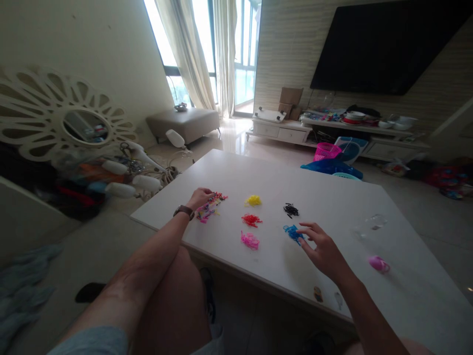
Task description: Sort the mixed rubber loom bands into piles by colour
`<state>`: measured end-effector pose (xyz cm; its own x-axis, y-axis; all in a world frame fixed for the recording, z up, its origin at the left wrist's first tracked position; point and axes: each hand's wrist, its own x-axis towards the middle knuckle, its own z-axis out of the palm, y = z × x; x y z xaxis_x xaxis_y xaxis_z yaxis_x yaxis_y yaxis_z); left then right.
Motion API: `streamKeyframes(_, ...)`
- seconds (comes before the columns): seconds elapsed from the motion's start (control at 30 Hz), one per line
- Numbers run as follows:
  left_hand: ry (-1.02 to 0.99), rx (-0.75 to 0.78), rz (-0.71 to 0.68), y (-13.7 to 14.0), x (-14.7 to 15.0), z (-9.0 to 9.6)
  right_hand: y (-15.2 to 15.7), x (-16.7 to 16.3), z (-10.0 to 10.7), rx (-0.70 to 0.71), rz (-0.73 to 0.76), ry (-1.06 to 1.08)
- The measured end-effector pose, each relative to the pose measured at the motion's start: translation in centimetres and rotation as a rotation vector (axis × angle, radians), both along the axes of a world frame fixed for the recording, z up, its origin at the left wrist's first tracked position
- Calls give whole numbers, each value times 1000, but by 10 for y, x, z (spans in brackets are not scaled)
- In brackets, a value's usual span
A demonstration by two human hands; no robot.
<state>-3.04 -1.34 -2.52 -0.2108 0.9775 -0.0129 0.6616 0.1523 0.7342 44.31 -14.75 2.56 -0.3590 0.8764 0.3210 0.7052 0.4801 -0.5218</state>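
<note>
My left hand [199, 198], with a dark watch on the wrist, reaches to a mixed pile of small multicoloured bands [208, 212]. Its fingers are drawn together at the pile's far edge; what they pinch, if anything, is too small to make out. Over a pile of blue bands [293, 233] is my right hand [322, 250], thumb and fingers apart, fingertips at the pile's right side. Single-coloured piles lie between the hands: yellow bands [253, 200], red bands [252, 220] and pink bands [250, 240]. Black bands [291, 210] lie just beyond the blue ones.
On the white table [281, 182] at right are a clear plastic container [377, 222] and a pink-purple object [379, 264]. A small yellow-brown item [318, 294] lies near the front edge. A lamp fixture [135, 185] stands beside the table's left side; a pink basket [326, 151] is beyond it.
</note>
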Motion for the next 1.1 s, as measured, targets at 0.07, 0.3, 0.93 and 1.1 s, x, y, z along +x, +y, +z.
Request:
streamKeyframes(0.07, -79, 5, 2, -3, 4, 6, 0, -1, 0, 6, -3, -4)
streamKeyframes(0.3, -498, 94, -229, -20, 85, 61, -4, -6, -3, -35, 36, 37)
streamKeyframes(0.93, -672, 87, -662, -112, 239, 24, -29, -45, -24, -324, -143, 687)
streamKeyframes(1.1, -732, 96, -641, -115, 241, 21, -30, -51, -22, -303, -164, 628)
